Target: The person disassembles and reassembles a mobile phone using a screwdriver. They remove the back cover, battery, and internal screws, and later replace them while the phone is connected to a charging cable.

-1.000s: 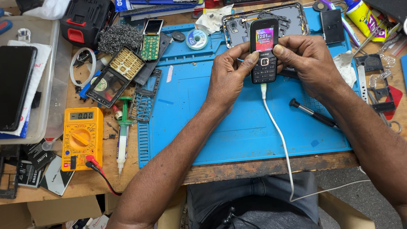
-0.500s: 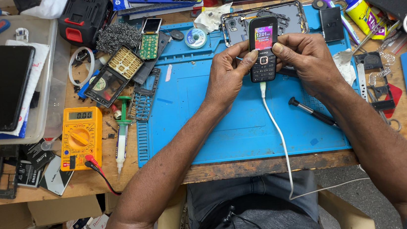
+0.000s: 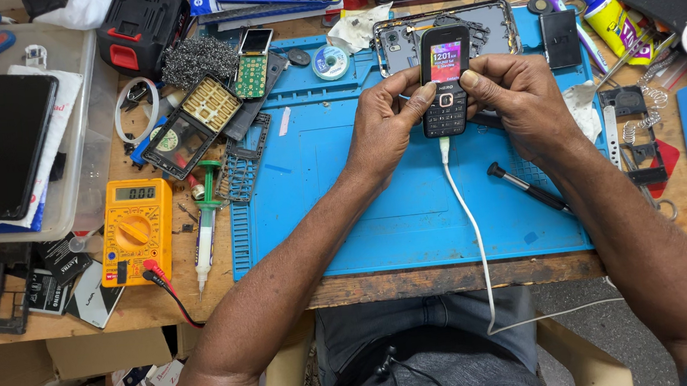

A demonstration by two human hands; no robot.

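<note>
I see both hands on the phone (image 3: 444, 83), left hand (image 3: 383, 122) fingers curled pinching its side, right hand (image 3: 519, 100) fingers gripping opposite edge, white cable (image 3: 468, 223) plugged below, above blue mat (image 3: 378, 206).

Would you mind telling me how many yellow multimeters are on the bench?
1: the yellow multimeter lies left of the blue work mat; clutter may hide others.

Single head view, steeply down, close over workbench (image 3: 452, 279)
</note>
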